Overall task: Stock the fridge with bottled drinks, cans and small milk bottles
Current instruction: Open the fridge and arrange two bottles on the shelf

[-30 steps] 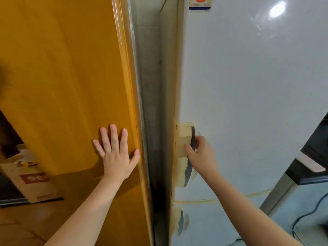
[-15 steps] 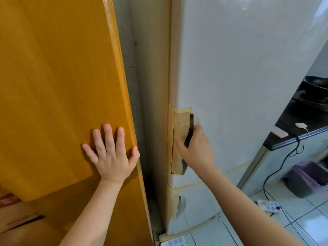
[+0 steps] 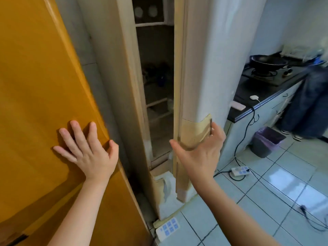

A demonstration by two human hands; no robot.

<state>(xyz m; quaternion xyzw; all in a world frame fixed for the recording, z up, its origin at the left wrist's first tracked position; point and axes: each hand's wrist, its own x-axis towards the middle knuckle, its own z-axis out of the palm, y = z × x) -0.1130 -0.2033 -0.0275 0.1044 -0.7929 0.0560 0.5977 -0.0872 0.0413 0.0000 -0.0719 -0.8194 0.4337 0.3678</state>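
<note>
So the fridge (image 3: 113, 77) is right in front of me, and its door (image 3: 221, 59) stands ajar by a narrow gap. My two hands are both busy. My left hand (image 3: 88, 151) lies flat on the one orange wooden door (image 3: 35, 86) just left of the fridge, all five fingers spread wide and holding nothing. My right hand (image 3: 200, 151) is wrapped round the taped-up handle (image 3: 197, 134) low on the fridge door, with the thumb on the inner edge and the fingers (image 3: 217, 129) curled over the front. Through the gap I count two pale round things (image 3: 145, 10) up top and a few shelves below. There are some dark blurry shapes (image 3: 156, 73) on a middle shelf, and I honestly can't tell what they are. I count two power strips on the floor: one (image 3: 167, 228) at the foot of the fridge and one (image 3: 240, 170) off to its right. Further right of the fridge there's one bin (image 3: 268, 141) with a purple liner and one counter (image 3: 266, 93) with one wok (image 3: 268, 62) on it. One person in jeans (image 3: 310, 103) is standing there too.
</note>
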